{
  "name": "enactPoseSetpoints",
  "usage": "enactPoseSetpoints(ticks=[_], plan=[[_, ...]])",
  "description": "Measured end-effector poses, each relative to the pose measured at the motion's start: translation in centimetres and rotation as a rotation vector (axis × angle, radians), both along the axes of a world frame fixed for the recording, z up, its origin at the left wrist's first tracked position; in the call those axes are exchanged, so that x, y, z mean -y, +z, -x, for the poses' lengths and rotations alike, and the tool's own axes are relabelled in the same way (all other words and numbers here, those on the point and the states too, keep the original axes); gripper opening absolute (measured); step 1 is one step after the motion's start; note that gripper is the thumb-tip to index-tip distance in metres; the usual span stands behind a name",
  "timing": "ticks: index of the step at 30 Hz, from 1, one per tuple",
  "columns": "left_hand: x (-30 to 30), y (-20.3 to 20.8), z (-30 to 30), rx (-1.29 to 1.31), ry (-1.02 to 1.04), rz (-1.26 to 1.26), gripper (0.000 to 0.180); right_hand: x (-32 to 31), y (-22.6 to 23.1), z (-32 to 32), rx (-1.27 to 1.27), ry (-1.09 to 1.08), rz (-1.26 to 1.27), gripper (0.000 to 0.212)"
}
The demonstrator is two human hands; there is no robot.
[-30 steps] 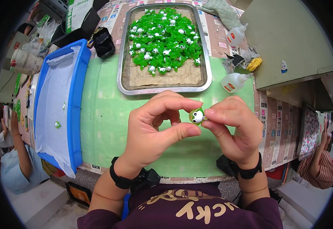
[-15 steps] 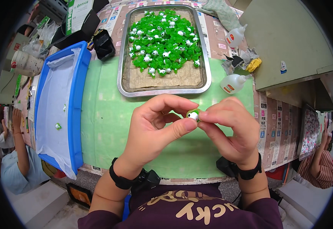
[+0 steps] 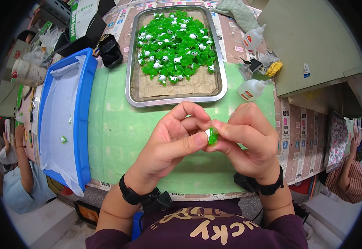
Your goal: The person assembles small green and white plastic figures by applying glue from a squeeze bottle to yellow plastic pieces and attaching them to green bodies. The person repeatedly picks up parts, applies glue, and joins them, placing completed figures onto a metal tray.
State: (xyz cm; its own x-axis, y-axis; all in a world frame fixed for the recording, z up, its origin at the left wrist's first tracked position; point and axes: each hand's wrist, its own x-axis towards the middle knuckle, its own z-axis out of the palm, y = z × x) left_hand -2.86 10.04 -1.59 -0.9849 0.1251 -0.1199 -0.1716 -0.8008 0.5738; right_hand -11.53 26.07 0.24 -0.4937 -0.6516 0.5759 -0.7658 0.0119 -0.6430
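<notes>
Between my two hands, above the green mat (image 3: pixel 114 137), is a small green-and-white toy figure (image 3: pixel 213 137). My right hand (image 3: pixel 247 143) pinches its green side between thumb and forefinger. The thumb and fingers of my left hand (image 3: pixel 166 143) close on the white side, and the fingertips partly cover the figure. Beyond my hands, a metal tray (image 3: pixel 177 101) lined with brown paper holds a heap of similar green figures (image 3: pixel 177 45) with white eyeballs.
At left stands a blue tray (image 3: pixel 84 124) lined with white sheet, holding a few small pieces (image 3: pixel 63 139). Two white squeeze bottles (image 3: pixel 251 90), crumpled wrappers (image 3: pixel 275 68) and a grey cabinet (image 3: pixel 314 41) are on the right. A black container (image 3: pixel 111 52) sits back left. Other people work at both sides.
The figure has been turned in my fingers: its eye faced up before, and now its green side shows more. My right thumb and forefinger have shifted around it.
</notes>
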Motion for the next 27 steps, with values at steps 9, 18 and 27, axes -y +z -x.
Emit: enactPoseSetpoints(ticks=[9,18,27], plan=[[-0.4,0.3,0.2,0.006,0.013,-0.001,0.031,0.0,0.3,-0.2,0.086,-0.015,0.011,0.031],[-0.9,-0.3,0.1,-0.041,-0.004,-0.014,0.031,-0.2,0.7,-0.7,0.030,-0.002,-0.087,0.040],[2.6,2.6,-1.8,-0.181,0.345,0.552,0.030,0.5,4.0,-1.7,0.150,0.030,-0.183,0.052]])
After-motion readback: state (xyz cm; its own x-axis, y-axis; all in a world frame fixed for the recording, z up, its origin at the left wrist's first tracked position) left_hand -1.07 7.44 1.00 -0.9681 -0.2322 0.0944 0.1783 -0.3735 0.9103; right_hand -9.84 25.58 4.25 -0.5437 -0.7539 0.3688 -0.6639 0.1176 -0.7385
